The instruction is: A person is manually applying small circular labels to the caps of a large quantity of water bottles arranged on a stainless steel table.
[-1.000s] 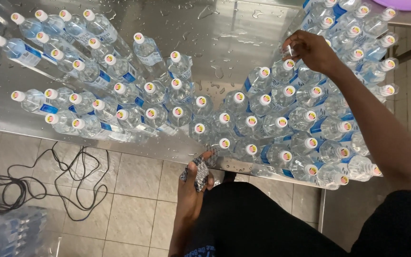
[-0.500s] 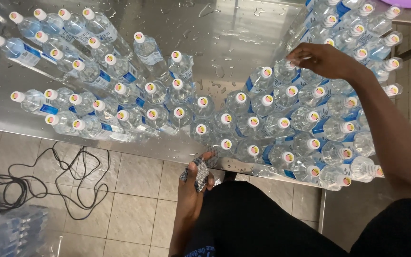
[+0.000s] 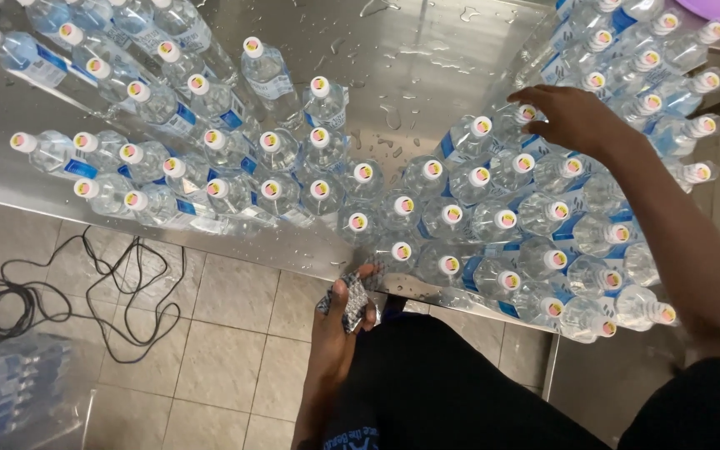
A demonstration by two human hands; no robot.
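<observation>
With your right hand point(image 3: 572, 117) resting loosely open over a capped bottle point(image 3: 520, 118) mid-cluster on the wet worktop point(image 3: 410, 58), and your left hand point(image 3: 339, 321) clutching a wad of small seals point(image 3: 352, 300), press squarely down so neighbouring bottles stay upright.

We see clear bottles point(image 3: 447, 215) with blue-and-white wrap labels point(image 3: 449, 145) crowding the upper half of the frame, and a shrink-wrapped pack of bottles point(image 3: 6, 392) at lower left. Our left hand point(image 3: 339, 325) holds patterned grey seal strips point(image 3: 352, 302) at lower centre.
</observation>
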